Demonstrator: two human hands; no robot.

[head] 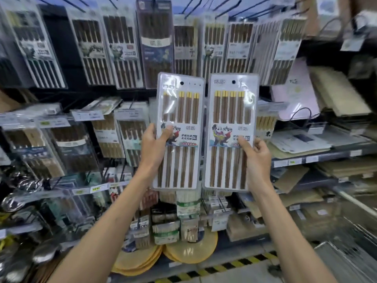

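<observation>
Over on the left, hanging chopstick packs (pixel 91 52) are filling the store rack. In front of them the left hand (pixel 154 145) is gripping one chopstick pack (pixel 178 131) by its left edge, thumb pressing on the label. Just beside it, nearly touching, the right hand (pixel 255 156) is pinching a second chopstick pack (pixel 230 131) the same way, thumb on front. Both packs are being held upright at mid-rack height. Further right, placemats (pixel 336 92) are lying stacked on shelves.
</observation>
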